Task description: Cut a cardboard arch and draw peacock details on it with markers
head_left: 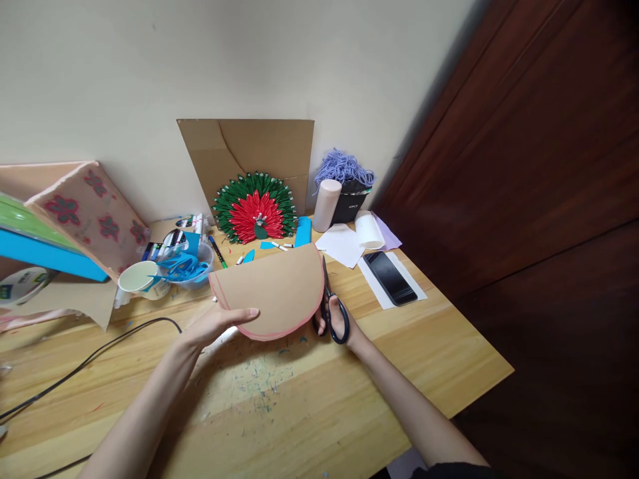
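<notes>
My left hand grips the near left edge of a rounded brown cardboard piece with a pink line drawn along its rim, holding it above the wooden table. My right hand holds black scissors by the handles, the blades pointing away along the right edge of the cardboard piece.
A red and green fan-shaped craft leans on a cardboard sheet at the wall. A phone lies on white paper at the right. A paper cup, a bowl of blue scraps, markers and a black cable are at the left.
</notes>
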Demonstrator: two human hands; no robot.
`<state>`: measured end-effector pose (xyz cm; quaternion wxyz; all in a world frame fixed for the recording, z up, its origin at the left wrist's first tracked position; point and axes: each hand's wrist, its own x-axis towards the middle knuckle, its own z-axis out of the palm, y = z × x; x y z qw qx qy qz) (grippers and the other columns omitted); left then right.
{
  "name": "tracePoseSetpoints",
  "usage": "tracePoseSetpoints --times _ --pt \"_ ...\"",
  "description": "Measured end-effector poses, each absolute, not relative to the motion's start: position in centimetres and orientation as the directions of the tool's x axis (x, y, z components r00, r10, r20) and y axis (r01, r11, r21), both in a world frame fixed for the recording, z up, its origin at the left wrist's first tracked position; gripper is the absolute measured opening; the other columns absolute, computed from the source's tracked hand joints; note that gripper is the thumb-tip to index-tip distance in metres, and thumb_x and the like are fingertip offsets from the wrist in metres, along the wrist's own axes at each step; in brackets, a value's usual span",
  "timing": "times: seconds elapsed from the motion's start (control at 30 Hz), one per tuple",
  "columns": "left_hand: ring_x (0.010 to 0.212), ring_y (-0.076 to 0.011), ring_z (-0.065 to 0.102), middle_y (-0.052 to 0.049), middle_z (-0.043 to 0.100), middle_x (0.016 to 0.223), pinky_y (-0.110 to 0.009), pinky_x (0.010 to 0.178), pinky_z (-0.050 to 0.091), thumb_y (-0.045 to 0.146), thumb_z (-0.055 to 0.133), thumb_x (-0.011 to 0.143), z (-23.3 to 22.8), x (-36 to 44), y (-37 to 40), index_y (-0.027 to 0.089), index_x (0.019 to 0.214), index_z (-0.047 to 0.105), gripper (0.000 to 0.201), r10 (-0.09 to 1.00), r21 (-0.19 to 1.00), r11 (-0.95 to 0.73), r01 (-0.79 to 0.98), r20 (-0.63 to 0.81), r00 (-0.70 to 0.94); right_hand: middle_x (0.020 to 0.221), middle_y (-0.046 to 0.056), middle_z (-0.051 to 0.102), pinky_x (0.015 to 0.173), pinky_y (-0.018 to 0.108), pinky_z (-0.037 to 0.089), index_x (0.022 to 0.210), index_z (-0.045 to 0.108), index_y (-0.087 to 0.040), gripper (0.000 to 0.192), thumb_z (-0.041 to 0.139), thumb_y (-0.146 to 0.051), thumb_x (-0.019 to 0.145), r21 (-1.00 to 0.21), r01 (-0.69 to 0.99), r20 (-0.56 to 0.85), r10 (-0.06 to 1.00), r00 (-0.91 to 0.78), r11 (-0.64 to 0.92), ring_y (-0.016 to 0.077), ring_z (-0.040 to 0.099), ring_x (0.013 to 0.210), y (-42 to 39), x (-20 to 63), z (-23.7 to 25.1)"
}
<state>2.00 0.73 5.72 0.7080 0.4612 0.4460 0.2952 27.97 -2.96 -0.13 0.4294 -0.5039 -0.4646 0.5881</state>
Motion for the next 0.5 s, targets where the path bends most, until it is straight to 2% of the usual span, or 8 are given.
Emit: tracePoseSetpoints --times 0.13,0.3,0.5 --pt "0.117 -0.0301 0.052 -0.013 0.061 0.121 -0.042 0.101 0.042 0.03 0.076 0.063 5.56 1.5 0.83 0.017 0.125 0.053 0.067 0.811 0.917 0.397 0.023 -0.363 0.459 0.04 -0.004 0.042 0.038 0.021 0.039 0.056 0.045 -0.018 0.073 0.02 -0.087 0.065 -0.993 -0.016 -0.112 0.987 -0.117 -0.115 0.0087 0.047 0.035 -3.06 28.08 0.11" --pt "0.116 -0.0308 0.053 -0.013 0.064 0.116 -0.043 0.1 0.042 0.03 0.076 0.063 5.35 1.24 1.06 0.016 0.122 0.055 0.064 0.809 0.915 0.402 0.027 -0.368 0.458 0.037 -0.007 0.041 0.031 0.02 0.035 0.066 0.044 -0.019 0.066 0.033 -0.084 0.065 -0.98 -0.003 -0.197 0.98 -0.035 -0.197 0.0084 0.041 0.028 -3.16 28.1 -0.05" --pt "0.113 -0.0316 0.055 -0.013 0.065 0.114 -0.043 0.101 0.042 0.03 0.078 0.06 5.14 1.07 1.32 0.016 0.117 0.06 0.061 0.815 0.908 0.418 0.008 -0.379 0.439 0.037 -0.01 0.038 0.028 0.018 0.032 0.068 0.041 -0.02 0.063 0.038 -0.083 0.063 -0.978 0.008 -0.21 0.977 -0.036 -0.21 0.007 0.037 0.026 -3.21 28.11 0.41"
